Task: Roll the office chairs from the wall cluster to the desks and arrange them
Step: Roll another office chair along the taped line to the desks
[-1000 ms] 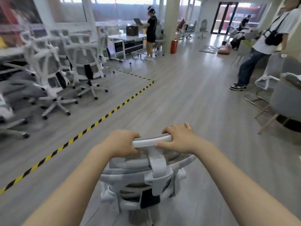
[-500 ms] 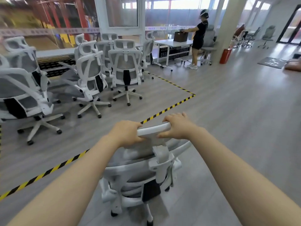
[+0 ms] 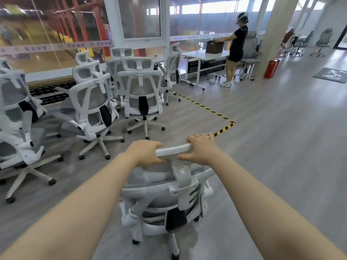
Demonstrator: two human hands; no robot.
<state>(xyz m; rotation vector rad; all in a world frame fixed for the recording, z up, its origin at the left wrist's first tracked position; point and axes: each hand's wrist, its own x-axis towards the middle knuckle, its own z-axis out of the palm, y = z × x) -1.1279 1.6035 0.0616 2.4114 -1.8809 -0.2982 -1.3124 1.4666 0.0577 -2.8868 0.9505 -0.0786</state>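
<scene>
Head view, looking down over a white office chair (image 3: 165, 199) standing on grey wood-grain plank flooring (image 3: 281, 147). Left hand (image 3: 145, 153) curled over the left end of the headrest bar (image 3: 173, 150), fingers wrapped round the smooth white plastic. Right hand (image 3: 201, 149) gripping the right end, fingers hooked over the top edge, thumb underneath. Curved plastic frame, grey mesh back, a black lumbar pad low on the backrest, castors just visible at the base. Ahead and to the left, the wall cluster (image 3: 116, 94): matching white-framed mesh chairs with open-slotted headrests and five-star bases, packed close along the glass wall, some tilted back. Yellow-and-black striped floor tape (image 3: 223, 129) boxing in that zone, its corner just beyond the right hand. Farther back, a white desk (image 3: 202, 55) with a dark box (image 3: 215, 46) on top, and a person in black (image 3: 236, 45) standing at it, reaching for the box. Red fire extinguisher (image 3: 271, 69) beside a pale square column (image 3: 270, 30).
</scene>
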